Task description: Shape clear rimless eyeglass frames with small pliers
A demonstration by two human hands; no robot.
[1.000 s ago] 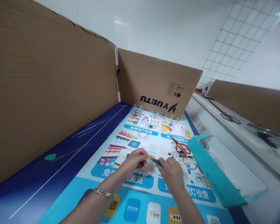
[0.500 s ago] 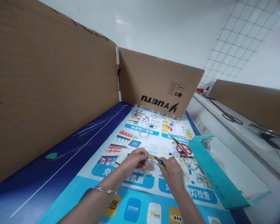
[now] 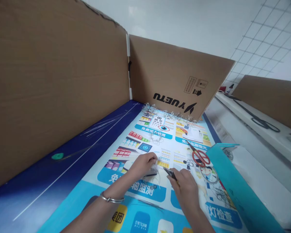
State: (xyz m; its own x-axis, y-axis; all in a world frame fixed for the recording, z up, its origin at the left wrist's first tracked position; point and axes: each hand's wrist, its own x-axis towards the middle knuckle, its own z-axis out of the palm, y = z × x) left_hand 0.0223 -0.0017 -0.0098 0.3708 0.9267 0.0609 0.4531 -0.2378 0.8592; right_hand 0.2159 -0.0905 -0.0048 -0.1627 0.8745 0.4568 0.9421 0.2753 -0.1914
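Note:
My left hand [image 3: 143, 165], with a bracelet at the wrist, is closed in a pinch. A thin wire piece with clear, glassy bits [image 3: 155, 179] hangs below its fingers; its exact shape is too fine to make out. My right hand [image 3: 186, 186] is wrapped round a pair of dark-jawed pliers [image 3: 171, 174]. The pliers' tips point toward the left hand and stand a little apart from it. Scissors with red handles [image 3: 200, 158] lie beyond the right hand, close to a loose coil of wire [image 3: 209, 175].
A teal-edged box [image 3: 229, 176] stands at the right. Clear wired pieces [image 3: 171, 116] line the foot of the cardboard panel [image 3: 177, 71] at the back. Tangled wire bits [image 3: 220, 194] lie beside the box. A green item [image 3: 57, 156] rests on the blue strip at left.
The plier tips have drawn away from the left hand's fingers, leaving a gap. The view has shifted, so the panel and box sit further right. Both hands keep their grips.

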